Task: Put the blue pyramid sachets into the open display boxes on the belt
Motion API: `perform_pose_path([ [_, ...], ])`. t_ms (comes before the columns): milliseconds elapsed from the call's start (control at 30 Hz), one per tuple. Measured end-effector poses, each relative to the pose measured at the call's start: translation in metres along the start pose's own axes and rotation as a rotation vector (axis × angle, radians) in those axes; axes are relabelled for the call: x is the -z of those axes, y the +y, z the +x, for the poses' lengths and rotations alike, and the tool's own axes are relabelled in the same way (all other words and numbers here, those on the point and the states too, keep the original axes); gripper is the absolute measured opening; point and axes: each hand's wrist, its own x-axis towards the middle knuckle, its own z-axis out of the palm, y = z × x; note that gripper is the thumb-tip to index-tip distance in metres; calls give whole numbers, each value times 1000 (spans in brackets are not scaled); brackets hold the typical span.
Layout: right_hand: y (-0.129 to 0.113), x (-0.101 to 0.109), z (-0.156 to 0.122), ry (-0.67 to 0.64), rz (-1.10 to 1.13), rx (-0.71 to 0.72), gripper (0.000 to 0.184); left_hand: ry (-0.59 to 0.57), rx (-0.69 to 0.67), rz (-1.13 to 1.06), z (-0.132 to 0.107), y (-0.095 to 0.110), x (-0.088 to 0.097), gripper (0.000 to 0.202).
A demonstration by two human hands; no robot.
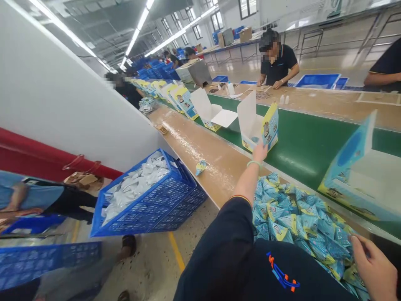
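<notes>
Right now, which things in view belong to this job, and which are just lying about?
Likely in the job: packets by the right hand; box at the left hand; belt.
Seemingly just about: crate of pouches; bottles.

I'm under bright light: long white ceiling tubes [138,30] blazing at eleven o'clock, sheen on the smooth green conveyor belt [300,142] at three, stretched blur at eight.
</notes>
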Motion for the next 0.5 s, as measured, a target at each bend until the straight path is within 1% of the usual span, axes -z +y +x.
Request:
perform_pose_path([
  [33, -4, 3, 0, -36, 4, 12, 45, -1, 0, 37, -9, -4, -4, 35],
  [100, -1, 1, -1, -133, 6, 141, 58, -2, -3, 92, -30, -13, -11, 39],
  [167, 12, -8, -7, -203, -12, 279, 67, -12, -25, 128, -49, -21, -18, 39],
  [200, 18, -14, -10, -231, -32, 322, 70, -19, -39, 139, -57, -24, -21, 41],
  [267, 26, -24, -17, -273, -70, 343, 72, -26, -64, 159, -69, -29, -25, 45],
  [367, 23, -28, -24, -300, -83, 298, 66, -11, -87, 176, -73, -31, -29, 47],
  [433, 16, -25, -26, -305, -72, 272, 61, 7, -93, 172, -69, -30, -29, 45],
  [500, 14, -20, -26, -314, -51, 266, 57, 33, -87, 163, -58, -26, -26, 40],
])
